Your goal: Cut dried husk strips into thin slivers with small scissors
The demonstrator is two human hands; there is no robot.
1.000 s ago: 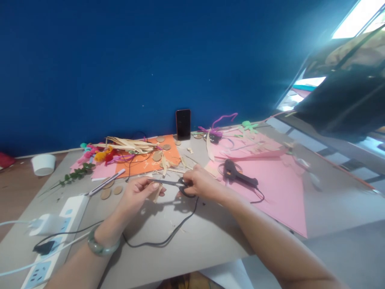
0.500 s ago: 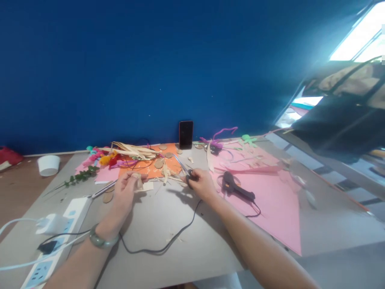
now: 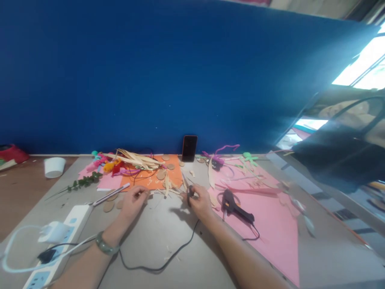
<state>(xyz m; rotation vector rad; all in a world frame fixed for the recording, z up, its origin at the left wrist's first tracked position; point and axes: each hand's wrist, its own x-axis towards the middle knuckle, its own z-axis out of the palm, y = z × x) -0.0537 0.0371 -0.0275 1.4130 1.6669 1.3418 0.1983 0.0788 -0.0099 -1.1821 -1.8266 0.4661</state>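
Observation:
My right hand (image 3: 202, 202) is closed round the dark handles of a pair of scissors (image 3: 190, 193), whose blades point away toward the orange sheet. My left hand (image 3: 134, 202), with a green bangle (image 3: 105, 244) on its wrist, has its fingertips pinched together near the sheet's front edge. What is between those fingertips is too small to make out. Between my hands lie thin straw-coloured scraps (image 3: 169, 188). The orange sheet (image 3: 150, 184) carries a bundle of flat dried strips (image 3: 140, 159) and several round wooden discs (image 3: 170, 167).
A black glue gun (image 3: 236, 206) rests on pink paper (image 3: 270, 228) at the right. A phone (image 3: 189, 148) leans on the blue partition (image 3: 180, 72). A power strip (image 3: 75, 218), a pen (image 3: 111, 194), a leafy sprig (image 3: 81, 182) and a white cup (image 3: 54, 167) are at the left. A black cord (image 3: 156, 271) crosses the table.
The view has tilted up slightly, so the table appears lower. My left hand has turned and moved a little right; the pale piece at its fingers no longer shows clearly. My right hand keeps the scissors.

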